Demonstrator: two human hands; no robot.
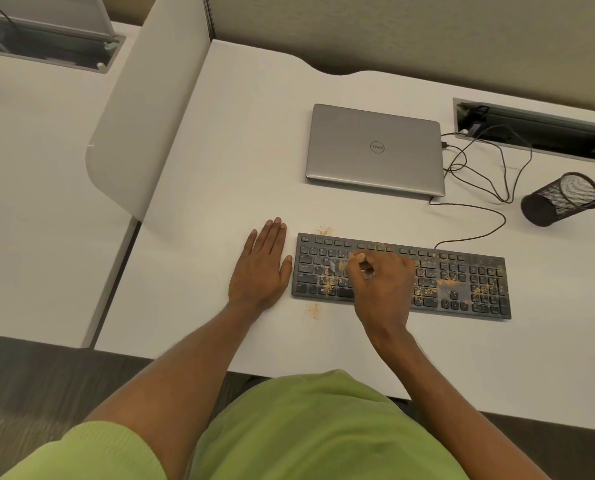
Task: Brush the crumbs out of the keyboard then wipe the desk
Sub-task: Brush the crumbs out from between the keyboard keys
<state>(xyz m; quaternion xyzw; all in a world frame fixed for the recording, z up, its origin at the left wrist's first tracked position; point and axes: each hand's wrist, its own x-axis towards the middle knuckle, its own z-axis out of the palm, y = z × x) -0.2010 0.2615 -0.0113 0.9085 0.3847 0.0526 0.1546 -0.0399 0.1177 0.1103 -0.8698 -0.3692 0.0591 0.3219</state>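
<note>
A dark grey keyboard lies across the white desk, strewn with orange-brown crumbs, thickest at its middle and right. Small crumb patches lie on the desk past the keyboard's far left corner and in front of it. My right hand is over the keyboard's middle, shut on a small brush whose pale, blurred bristles touch the left-hand keys. My left hand lies flat on the desk, fingers together, right beside the keyboard's left end.
A shut silver laptop lies behind the keyboard. Black cables run from it to an open cable tray at the back right. A black mesh pen cup lies tipped on its side. A white divider panel stands left.
</note>
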